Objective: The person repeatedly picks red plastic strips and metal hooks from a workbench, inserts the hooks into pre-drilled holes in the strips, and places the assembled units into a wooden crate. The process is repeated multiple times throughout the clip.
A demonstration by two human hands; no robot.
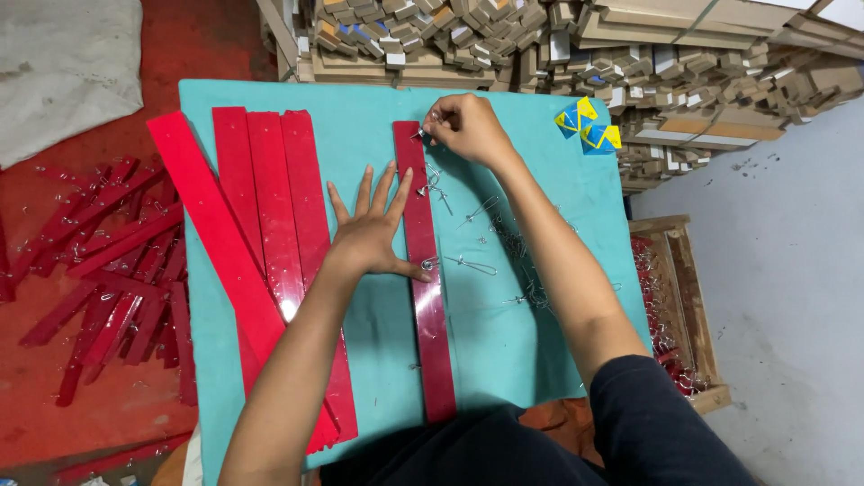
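Observation:
A long dark red strip (431, 333) lies lengthwise on the teal table (504, 342). My left hand (372, 229) rests flat with fingers spread, its thumb side pressing against the strip near its middle. At the strip's far end my right hand (466, 128) pinches a small metal wire clip (421, 134) against the strip's edge. More wire clips (468, 265) sit along the strip's right edge and lie loose on the table beside it.
Several bright red strips (270, 216) lie side by side on the table's left half. More red strips (108, 270) are piled on the red floor at left. Stacked wooden pieces (558, 45) stand behind the table, a wooden crate (684, 306) at right, blue-yellow packets (589, 126).

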